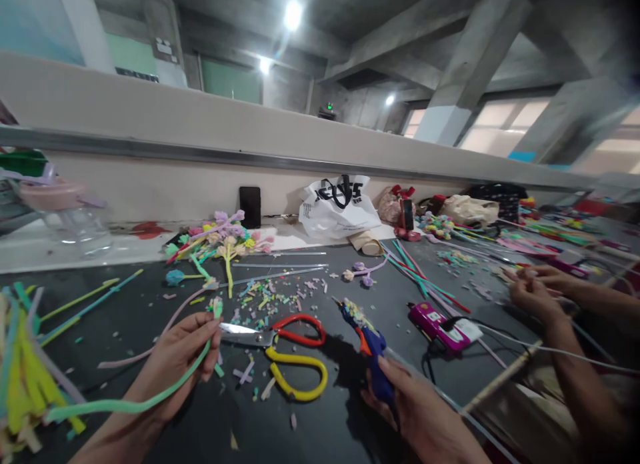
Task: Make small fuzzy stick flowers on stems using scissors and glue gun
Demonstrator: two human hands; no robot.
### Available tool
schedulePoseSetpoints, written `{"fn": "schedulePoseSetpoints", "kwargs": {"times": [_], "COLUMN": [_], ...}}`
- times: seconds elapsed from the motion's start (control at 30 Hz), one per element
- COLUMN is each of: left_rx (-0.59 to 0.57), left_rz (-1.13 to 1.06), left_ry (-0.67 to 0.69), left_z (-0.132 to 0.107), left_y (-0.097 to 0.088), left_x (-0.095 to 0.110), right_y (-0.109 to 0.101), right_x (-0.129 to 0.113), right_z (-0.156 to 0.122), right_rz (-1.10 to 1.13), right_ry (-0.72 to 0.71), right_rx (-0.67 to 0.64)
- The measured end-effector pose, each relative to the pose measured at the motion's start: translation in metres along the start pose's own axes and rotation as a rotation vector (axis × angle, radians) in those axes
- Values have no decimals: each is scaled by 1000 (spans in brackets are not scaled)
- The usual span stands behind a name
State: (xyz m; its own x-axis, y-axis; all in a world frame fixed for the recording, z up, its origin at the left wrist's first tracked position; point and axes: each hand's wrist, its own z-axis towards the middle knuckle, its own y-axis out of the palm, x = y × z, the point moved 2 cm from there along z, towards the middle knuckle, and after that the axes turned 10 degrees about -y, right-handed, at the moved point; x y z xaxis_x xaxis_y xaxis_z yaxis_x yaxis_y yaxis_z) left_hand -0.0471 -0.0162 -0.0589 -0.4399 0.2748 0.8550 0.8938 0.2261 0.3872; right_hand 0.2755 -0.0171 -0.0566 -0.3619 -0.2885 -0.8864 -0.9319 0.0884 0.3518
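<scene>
Hands (175,364) over littered black table (125,304), concrete ceiling (240,17).

Craft workshop, concrete beams, long worktable (325,411) strewn with pipe cleaners (30,377)

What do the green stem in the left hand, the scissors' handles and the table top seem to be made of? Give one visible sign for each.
Green stem: probably a fuzzy chenille pipe cleaner; soft matte nap, holds a bend. Scissors' handles: likely glossy moulded plastic, red and yellow. Table top: dark, smooth, slightly shiny sheet; material unclear.

White bag (339,214) — lettering illegible
</scene>
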Motion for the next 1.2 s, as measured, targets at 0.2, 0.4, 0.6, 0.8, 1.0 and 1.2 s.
{"fn": "schedulePoseSetpoints", "kwargs": {"times": [0.2,0.4,0.6,0.8,1.0,1.2], "left_rx": [-14,-10,5,-38,-41,-67], "left_rz": [1,-11,-68,-99,-144,-167], "left_ry": [0,3,93,44,-16,-25], "left_z": [1,-1,1,0,-3,-6], "left_y": [0,1,-5,1,8,12], "left_x": [-1,2,12,9,4,7], "right_y": [22,59,96,114,101,103], "right_x": [2,-13,-16,6,30,35], "right_z": [-2,6,22,33,33,32], "right_rz": [141,-53,-239,-442,-808,-859], "right_ry": [-97,-400,-458,-449,-633,-671], "right_rx": [-46,-148,-205,-391,-425,-455]}}
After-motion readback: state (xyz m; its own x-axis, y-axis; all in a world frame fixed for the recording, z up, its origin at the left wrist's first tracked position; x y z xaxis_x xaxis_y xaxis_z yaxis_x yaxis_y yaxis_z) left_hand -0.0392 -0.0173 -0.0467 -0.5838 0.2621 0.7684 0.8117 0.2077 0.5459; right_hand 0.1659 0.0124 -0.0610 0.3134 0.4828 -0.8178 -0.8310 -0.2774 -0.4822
